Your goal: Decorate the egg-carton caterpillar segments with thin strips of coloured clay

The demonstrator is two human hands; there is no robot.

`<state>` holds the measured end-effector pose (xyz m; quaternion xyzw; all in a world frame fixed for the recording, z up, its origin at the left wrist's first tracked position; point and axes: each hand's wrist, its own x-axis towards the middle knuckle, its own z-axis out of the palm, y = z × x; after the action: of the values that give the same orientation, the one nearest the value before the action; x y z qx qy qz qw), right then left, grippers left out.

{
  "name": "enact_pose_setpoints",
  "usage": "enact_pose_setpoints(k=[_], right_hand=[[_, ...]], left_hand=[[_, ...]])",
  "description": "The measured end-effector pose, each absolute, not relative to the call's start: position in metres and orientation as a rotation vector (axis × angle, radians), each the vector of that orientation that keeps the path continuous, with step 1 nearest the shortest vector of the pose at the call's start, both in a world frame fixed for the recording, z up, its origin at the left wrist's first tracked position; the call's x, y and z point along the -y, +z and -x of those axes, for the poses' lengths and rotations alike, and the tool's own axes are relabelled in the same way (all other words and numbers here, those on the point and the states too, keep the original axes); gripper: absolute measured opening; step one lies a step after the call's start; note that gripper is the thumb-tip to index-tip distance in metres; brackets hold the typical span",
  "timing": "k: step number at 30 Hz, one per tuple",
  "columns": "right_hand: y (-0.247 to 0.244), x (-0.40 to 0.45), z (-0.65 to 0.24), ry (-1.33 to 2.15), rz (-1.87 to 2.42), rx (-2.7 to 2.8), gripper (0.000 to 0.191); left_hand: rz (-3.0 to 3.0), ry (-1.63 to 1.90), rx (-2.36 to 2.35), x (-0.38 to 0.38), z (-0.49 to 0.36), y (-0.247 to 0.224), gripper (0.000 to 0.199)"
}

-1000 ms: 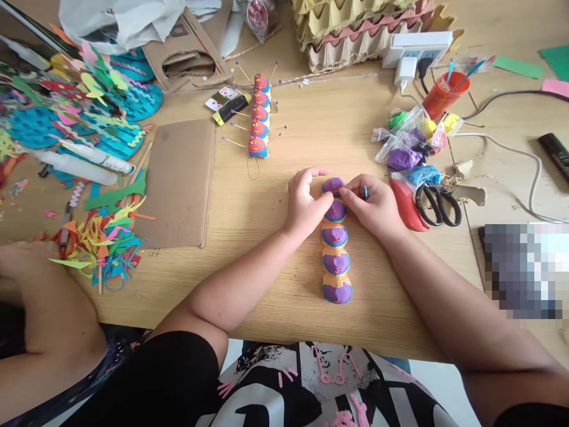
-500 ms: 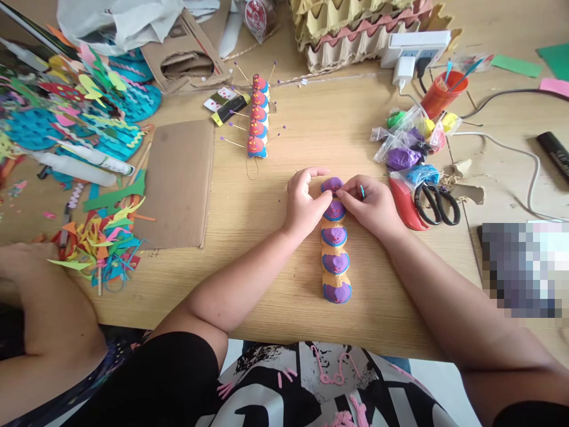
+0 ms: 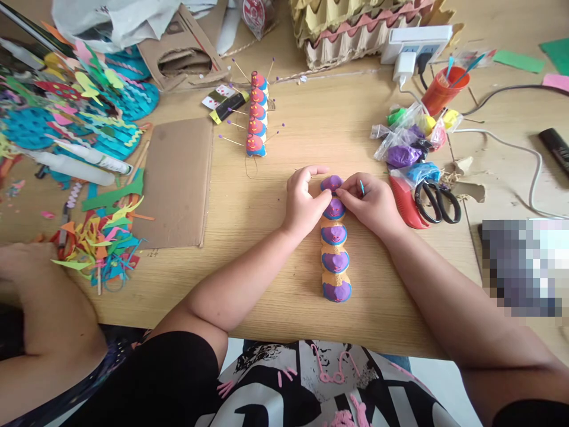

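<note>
A strip of egg carton [image 3: 336, 261] lies lengthwise before me, its bumps covered in purple and blue clay with small red faces, orange between them. My left hand [image 3: 304, 198] is at its far end, thumb against the top bumps and index finger curved out around the left side. From the right, my right hand [image 3: 367, 198] pinches thumb and forefinger together over the gap between the two farthest bumps. A small blue tool [image 3: 361, 187], like those in the cup, pokes out between its fingers; its tip is hidden.
A finished-looking red and blue egg-carton caterpillar [image 3: 256, 118] with pin-like legs stands farther back. At right are bagged clay [image 3: 403, 155], black-handled scissors [image 3: 438, 201] and an orange cup [image 3: 444, 89]. Cardboard [image 3: 175, 184], paper scraps [image 3: 104, 243] and another person's arm [image 3: 53, 308] are left.
The view has shifted very slightly. Both hands stay in nearly the same place on the egg-carton strip, the right fingertips still pinched at its far bumps.
</note>
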<state>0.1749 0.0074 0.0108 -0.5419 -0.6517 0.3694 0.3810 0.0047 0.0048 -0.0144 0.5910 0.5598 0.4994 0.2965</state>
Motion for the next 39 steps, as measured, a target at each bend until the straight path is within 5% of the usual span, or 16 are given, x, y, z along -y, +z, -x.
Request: enact_pose_setpoints(k=[25, 39], right_hand=[[0.0130, -0.0083, -0.1761, 1.057, 1.358, 1.494, 0.033], [0.0130, -0.0093, -0.1761, 1.007, 1.380, 1.561, 0.023]], left_hand=[[-1.458, 1.363, -1.449, -0.0057, -0.0031, -0.0172, 0.041], [-1.485, 1.369, -1.443, -0.0077, -0.0030, -0.0203, 0.042]])
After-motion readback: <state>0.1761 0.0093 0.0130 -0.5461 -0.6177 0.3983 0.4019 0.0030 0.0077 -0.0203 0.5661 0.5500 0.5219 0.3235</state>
